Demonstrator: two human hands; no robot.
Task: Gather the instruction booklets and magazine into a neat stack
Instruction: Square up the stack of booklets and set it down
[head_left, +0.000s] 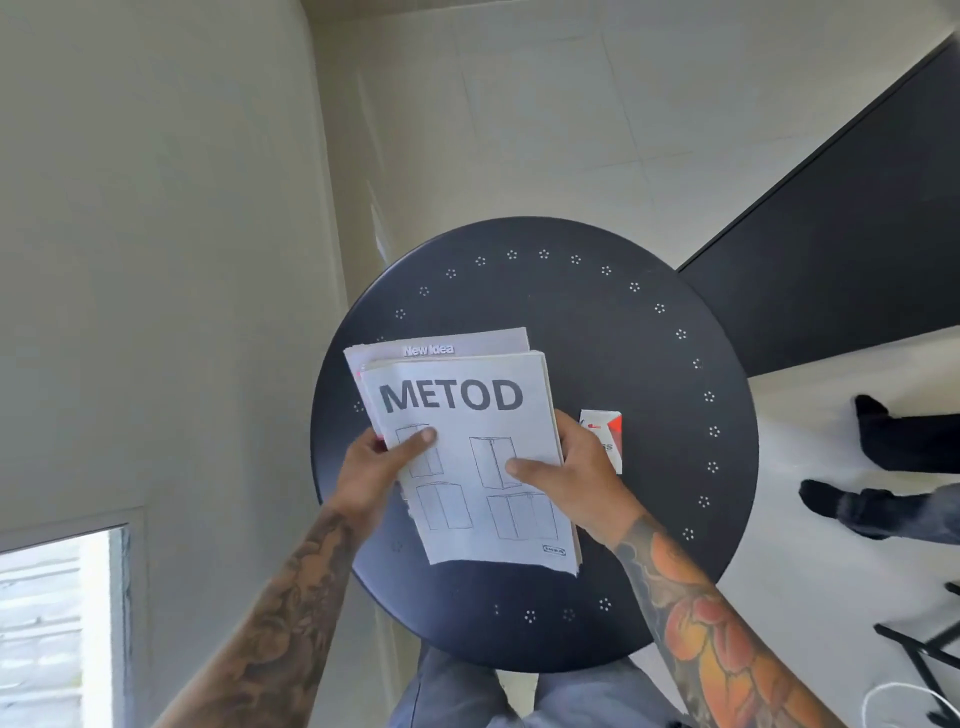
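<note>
A white booklet marked METOD lies on top of a paper stack over the round black table. Behind it a magazine titled New Idea sticks out past the top edge. My left hand grips the stack's left edge, thumb on the cover. My right hand grips the right edge, thumb on the cover too. A small white and red booklet lies on the table just right of my right hand, partly hidden by it.
The table has a ring of small hole clusters near its rim. A wall stands close on the left. Another person's legs in dark shoes are on the floor at the right. A dark panel runs at the upper right.
</note>
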